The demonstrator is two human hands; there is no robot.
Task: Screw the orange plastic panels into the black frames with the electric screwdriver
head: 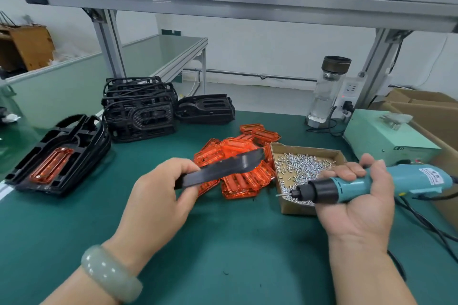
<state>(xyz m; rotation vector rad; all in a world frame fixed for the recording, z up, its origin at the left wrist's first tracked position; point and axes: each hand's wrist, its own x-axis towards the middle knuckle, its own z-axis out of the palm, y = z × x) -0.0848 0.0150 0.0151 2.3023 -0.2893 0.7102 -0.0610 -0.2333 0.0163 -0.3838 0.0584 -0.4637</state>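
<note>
Two hands hover over the tabletop (223,242). The left hand (158,195) pinches a black frame (223,172) edge-on above the orange panels (247,183) at twelve o'clock. At three o'clock, the right hand (359,205) has its fingers (347,173) wrapped round the electric screwdriver (371,183), bit over the screw box (292,209).

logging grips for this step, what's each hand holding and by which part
The left hand pinches a black frame by its left end; the right hand grips the electric screwdriver around its blue body.
</note>
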